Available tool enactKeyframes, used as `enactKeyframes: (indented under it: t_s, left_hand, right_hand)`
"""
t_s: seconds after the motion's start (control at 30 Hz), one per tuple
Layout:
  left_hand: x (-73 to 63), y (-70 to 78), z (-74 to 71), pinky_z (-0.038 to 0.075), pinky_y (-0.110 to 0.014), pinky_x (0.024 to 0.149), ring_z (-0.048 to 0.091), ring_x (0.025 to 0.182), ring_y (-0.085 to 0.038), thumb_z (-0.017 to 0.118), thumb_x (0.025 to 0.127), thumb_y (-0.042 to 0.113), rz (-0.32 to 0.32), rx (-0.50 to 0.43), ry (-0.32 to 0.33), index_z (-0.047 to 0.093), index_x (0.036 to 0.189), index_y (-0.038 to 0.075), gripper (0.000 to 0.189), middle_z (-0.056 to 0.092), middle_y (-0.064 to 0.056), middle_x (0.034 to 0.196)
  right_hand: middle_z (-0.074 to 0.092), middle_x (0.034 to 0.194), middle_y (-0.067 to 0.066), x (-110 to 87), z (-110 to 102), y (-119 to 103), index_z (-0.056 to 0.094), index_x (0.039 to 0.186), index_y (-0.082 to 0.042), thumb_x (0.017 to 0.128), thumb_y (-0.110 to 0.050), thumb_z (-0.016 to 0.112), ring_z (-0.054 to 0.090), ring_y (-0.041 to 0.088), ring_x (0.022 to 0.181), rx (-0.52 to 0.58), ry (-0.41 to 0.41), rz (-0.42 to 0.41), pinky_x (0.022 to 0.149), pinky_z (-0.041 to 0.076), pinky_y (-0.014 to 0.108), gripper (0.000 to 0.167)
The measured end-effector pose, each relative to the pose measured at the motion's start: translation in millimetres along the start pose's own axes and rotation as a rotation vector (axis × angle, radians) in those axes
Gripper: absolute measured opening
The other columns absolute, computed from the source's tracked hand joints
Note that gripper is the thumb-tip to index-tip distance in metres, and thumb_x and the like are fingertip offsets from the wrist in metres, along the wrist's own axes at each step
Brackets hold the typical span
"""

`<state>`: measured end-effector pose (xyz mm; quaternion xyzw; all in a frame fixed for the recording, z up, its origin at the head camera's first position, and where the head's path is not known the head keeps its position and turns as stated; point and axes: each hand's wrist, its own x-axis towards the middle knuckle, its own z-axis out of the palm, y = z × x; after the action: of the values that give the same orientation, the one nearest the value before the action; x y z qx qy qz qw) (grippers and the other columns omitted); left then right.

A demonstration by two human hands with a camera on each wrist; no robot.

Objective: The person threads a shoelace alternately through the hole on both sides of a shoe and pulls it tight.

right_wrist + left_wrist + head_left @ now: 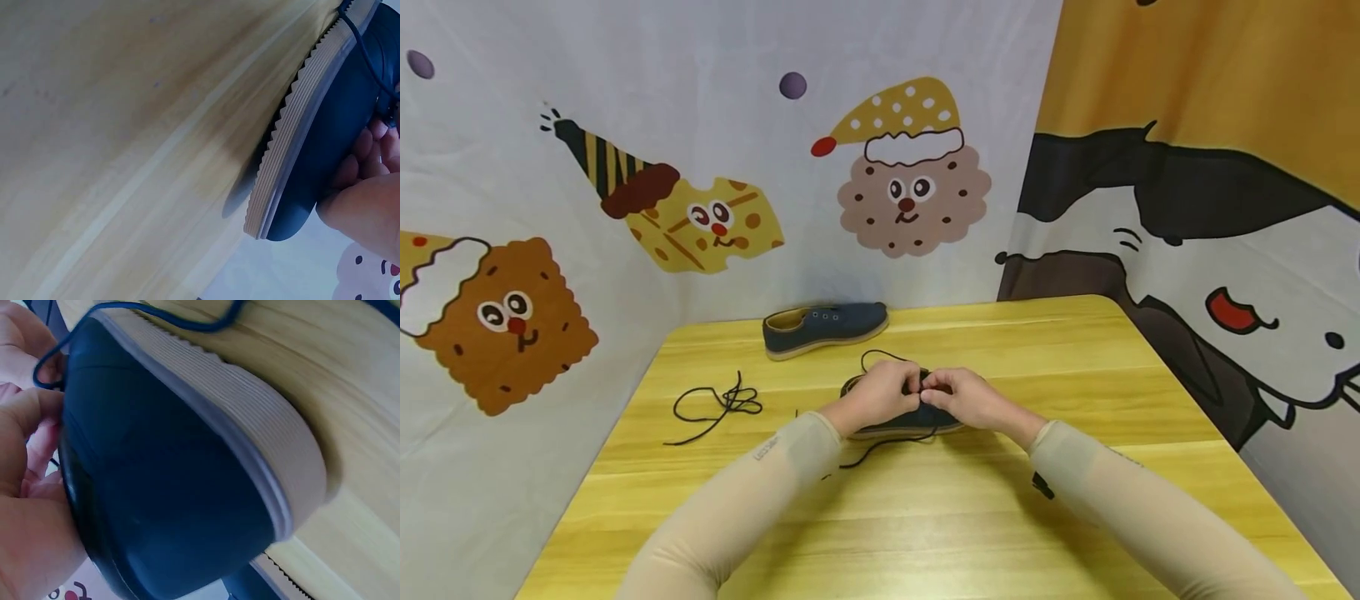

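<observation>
A dark blue low shoe (917, 419) with a pale ribbed sole lies on its sole in front of me, its toe to the right. My left hand (880, 395) reaches over the heel end, thumb and fingers curled together at the lace holes. From the toe side, my right hand (964, 395) meets it there, fingertips pinched. A thin dark shoelace (169, 320) runs over the shoe's side to the fingertips; both hands seem to pinch it, but its end is hidden between them. Curled right fingers (350, 169) lie against the shoe's upper in the right wrist view.
A second blue shoe (827, 329), with bare eyelets, stands at the table's back edge. Another dark shoelace (722, 407) lies loosely coiled on the left of the wooden table (887, 533). Behind the table hangs a printed cloth (715, 100).
</observation>
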<state>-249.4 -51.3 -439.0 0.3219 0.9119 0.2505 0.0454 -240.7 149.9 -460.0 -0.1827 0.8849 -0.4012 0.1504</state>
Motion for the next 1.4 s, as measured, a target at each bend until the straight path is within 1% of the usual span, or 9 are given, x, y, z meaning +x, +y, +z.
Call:
enactKeyframes:
  t_s: [0.17, 0.43, 0.57, 0.73, 0.93, 1.07, 1.23, 1.33, 1.4]
  left_hand:
    - [2.3, 0.9, -2.1, 0.039, -0.02, 0.057, 0.047, 0.059, -0.008, 0.072, 0.086, 0.013, -0.03, -0.025, -0.036, 0.054, 0.074, 0.016, 0.022, 0.055, 0.004, 0.069]
    - [4.2, -11.0, -2.8, 0.045, -0.023, 0.065, 0.053, 0.07, -0.009, 0.073, 0.091, 0.029, -0.082, -0.152, -0.127, 0.061, 0.09, 0.024, 0.013, 0.065, 0.009, 0.085]
    - [4.1, -10.0, -3.8, 0.045, -0.023, 0.062, 0.054, 0.068, -0.009, 0.07, 0.092, 0.037, -0.115, -0.183, -0.123, 0.063, 0.09, 0.025, 0.014, 0.067, 0.008, 0.084]
    - [3.4, -7.4, -5.3, 0.044, -0.024, 0.061, 0.052, 0.066, -0.01, 0.069, 0.093, 0.036, -0.12, -0.173, -0.106, 0.062, 0.089, 0.023, 0.014, 0.065, 0.006, 0.081]
    - [2.7, -7.4, -4.5, 0.045, -0.022, 0.061, 0.053, 0.066, -0.008, 0.069, 0.094, 0.033, -0.119, -0.151, -0.116, 0.062, 0.09, 0.022, 0.014, 0.064, 0.007, 0.082]
    - [3.6, -11.5, -6.2, 0.046, -0.026, 0.065, 0.053, 0.069, -0.012, 0.059, 0.099, 0.026, -0.167, -0.283, -0.157, 0.06, 0.098, 0.018, 0.008, 0.062, 0.001, 0.085]
    - [6.9, -19.7, -12.4, 0.05, -0.031, 0.084, 0.059, 0.095, -0.014, 0.044, 0.103, 0.014, -0.235, -0.46, -0.234, 0.058, 0.114, 0.013, 0.018, 0.063, -0.004, 0.111]
    - [9.8, -25.0, -16.9, 0.051, -0.03, 0.079, 0.058, 0.093, -0.016, 0.043, 0.105, 0.013, -0.266, -0.525, -0.297, 0.058, 0.12, 0.011, 0.022, 0.061, -0.006, 0.12]
    - [11.2, -28.4, -20.2, 0.05, -0.03, 0.071, 0.053, 0.081, -0.017, 0.044, 0.105, 0.012, -0.308, -0.582, -0.334, 0.06, 0.123, 0.009, 0.024, 0.061, -0.008, 0.12]
  right_hand:
    - [0.068, 0.102, 0.001, 1.4, 1, 1, 0.066, 0.112, -0.017, 0.098, -0.025, 0.063, 0.062, 0.013, 0.087, 0.016, 0.045, 0.012, 0.076, 0.053, 0.029, 0.016]
    - [0.066, 0.09, 0.0, 1.3, 5, 2, 0.066, 0.1, -0.018, 0.095, -0.02, 0.067, 0.057, 0.014, 0.078, 0.016, 0.098, 0.017, 0.07, 0.049, 0.027, 0.006]
    - [0.064, 0.088, 0.0, 0.5, 2, 4, 0.065, 0.099, -0.018, 0.097, -0.022, 0.064, 0.055, 0.014, 0.076, 0.007, 0.061, -0.021, 0.067, 0.048, 0.026, 0.005]
    - [0.061, 0.088, 0.001, -0.4, -4, 8, 0.062, 0.099, -0.02, 0.101, -0.027, 0.058, 0.052, 0.014, 0.077, 0.028, -0.001, -0.076, 0.067, 0.043, 0.028, 0.009]
    - [0.062, 0.084, -0.002, -0.8, 1, 5, 0.065, 0.1, -0.025, 0.098, -0.036, 0.06, 0.052, 0.014, 0.073, 0.045, 0.071, -0.06, 0.065, 0.043, 0.025, 0.013]
    - [0.064, 0.08, -0.003, -1.0, 6, 3, 0.067, 0.095, -0.025, 0.094, -0.033, 0.067, 0.053, 0.013, 0.07, 0.045, 0.164, -0.051, 0.062, 0.044, 0.024, 0.008]
    - [0.067, 0.079, -0.004, 0.1, 8, 1, 0.067, 0.091, -0.022, 0.09, -0.03, 0.072, 0.057, 0.011, 0.071, 0.025, 0.195, -0.062, 0.063, 0.046, 0.024, 0.009]
    - [0.068, 0.08, -0.005, 0.8, 8, 1, 0.067, 0.09, -0.021, 0.089, -0.029, 0.073, 0.057, 0.011, 0.072, 0.021, 0.199, -0.06, 0.064, 0.047, 0.024, 0.009]
    - [0.068, 0.08, -0.005, 1.2, 9, 0, 0.067, 0.091, -0.021, 0.089, -0.028, 0.073, 0.058, 0.011, 0.072, 0.02, 0.2, -0.063, 0.064, 0.047, 0.024, 0.009]
